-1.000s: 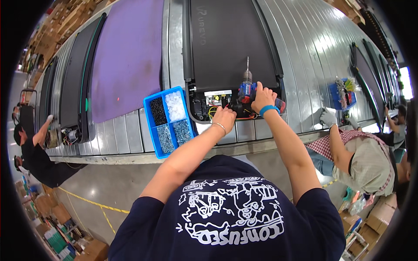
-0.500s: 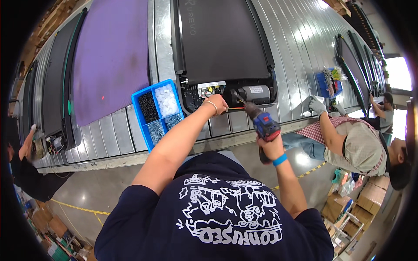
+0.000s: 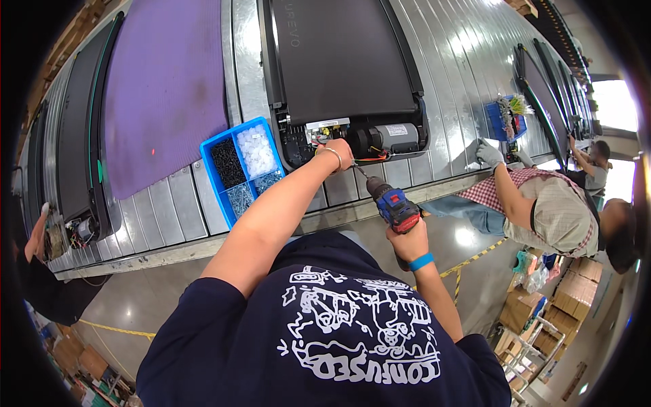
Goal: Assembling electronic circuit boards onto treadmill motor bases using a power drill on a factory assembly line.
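Observation:
My right hand (image 3: 408,243) grips a blue and red cordless drill (image 3: 393,205), its long bit angled up and left. The bit's tip is at the fingertips of my left hand (image 3: 337,154), which is closed in a pinch; anything small in it is hidden. My left hand is over the front end of a black treadmill (image 3: 346,61), whose motor compartment is uncovered. Inside, a silver cylindrical motor (image 3: 393,138) lies to the right of my hand, with orange-red wires (image 3: 373,159) in front of it. A circuit board (image 3: 327,127) shows just beyond my hand.
A blue divided bin (image 3: 234,125) of black screws, white plastic pieces and silver screws is left of my forearm. A purple mat (image 3: 166,95) lies farther left on the metal bench (image 3: 444,88). To the right are a co-worker's gloved hand (image 3: 489,154) and a blue bin (image 3: 502,122) of wires.
The drill has swung left and toward me, its bit moving from beside the motor to my left fingertips. My left hand stays near the circuit board.

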### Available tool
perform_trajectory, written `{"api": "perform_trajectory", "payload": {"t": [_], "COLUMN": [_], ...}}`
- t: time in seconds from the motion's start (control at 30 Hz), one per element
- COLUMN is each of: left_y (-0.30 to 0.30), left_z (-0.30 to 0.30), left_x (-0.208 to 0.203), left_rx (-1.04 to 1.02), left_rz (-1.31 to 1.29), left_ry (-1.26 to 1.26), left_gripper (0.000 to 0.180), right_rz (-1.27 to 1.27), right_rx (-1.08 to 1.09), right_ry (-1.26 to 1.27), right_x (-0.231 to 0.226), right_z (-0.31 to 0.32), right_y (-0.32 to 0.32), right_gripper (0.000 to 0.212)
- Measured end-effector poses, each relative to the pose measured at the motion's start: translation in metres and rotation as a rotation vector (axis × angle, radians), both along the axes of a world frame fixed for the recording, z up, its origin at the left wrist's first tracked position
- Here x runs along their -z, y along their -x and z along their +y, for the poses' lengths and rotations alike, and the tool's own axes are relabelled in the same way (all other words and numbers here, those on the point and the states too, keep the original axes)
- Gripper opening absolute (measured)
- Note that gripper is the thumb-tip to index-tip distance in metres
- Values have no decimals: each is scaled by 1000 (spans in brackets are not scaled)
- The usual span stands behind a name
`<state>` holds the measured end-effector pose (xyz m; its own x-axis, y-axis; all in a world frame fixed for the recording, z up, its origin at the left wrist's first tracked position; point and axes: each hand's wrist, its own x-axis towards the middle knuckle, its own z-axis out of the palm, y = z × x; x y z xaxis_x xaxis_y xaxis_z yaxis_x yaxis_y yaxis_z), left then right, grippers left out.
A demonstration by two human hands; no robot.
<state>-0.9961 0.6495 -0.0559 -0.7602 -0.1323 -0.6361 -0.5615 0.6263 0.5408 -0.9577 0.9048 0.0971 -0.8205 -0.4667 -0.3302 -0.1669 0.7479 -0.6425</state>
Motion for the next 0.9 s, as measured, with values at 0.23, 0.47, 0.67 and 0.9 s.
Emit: {"api": "perform_trajectory", "payload": {"t": [0.23,0.47,0.67,0.9], "left_y": [4,6,-10,-20], "left_z": [-3,-2,8,13], "left_x": [5,21,-5,-1], "left_rx": [41,-25,-96,-99], "left_rz": [-25,44,116,211], "left_ry": [-30,0,60,137], "left_gripper": [26,18,13,13], "right_rz": [0,51,78,71], "right_rx": [-27,-52,-167,-322], "right_ry": [-110,-267,-417,-549], "right_x": [-11,-15,-18,-25], "right_z": [-8,-44,-69,-88], "right_y": [3,23,55,73], "right_gripper": [25,27,23,22]}}
